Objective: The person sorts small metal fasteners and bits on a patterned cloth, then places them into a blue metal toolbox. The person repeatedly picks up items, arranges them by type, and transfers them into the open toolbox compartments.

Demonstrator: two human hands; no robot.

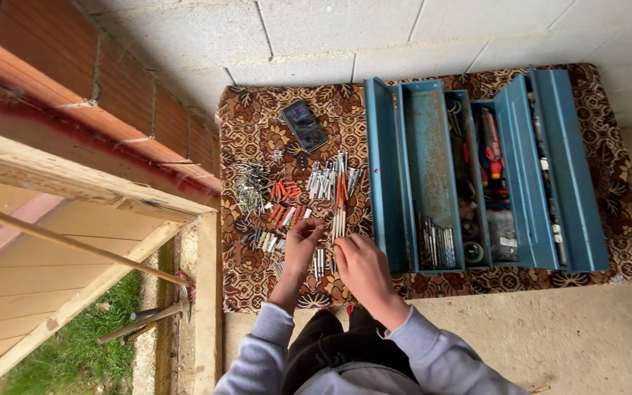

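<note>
- On the patterned mat (257, 117), both hands work among sorted screws (328, 179) and orange wall plugs (284, 192).
- Left hand (303, 238): fingers curled; grip unclear.
- Right hand (358, 265): fingertips pinched over silver screws, hold unclear.
- Blue toolbox (433, 146) lies open alongside.

1. Ahead of the left hand's (300, 245) fingertips (309, 228), orange wall plugs (284, 205) and silver screws (251, 186) crowd the patterned cloth (257, 117).
2. Ahead of the right hand's (360, 267) fingers (339, 252), long bolts (338, 186) lie in rows.
3. Right of those fingers, the blue toolbox (477, 168) wall blocks passage.
4. Beyond the rows, bare cloth surrounds a dark phone (304, 126).
5. Below the fingers, near cloth is open.
</note>
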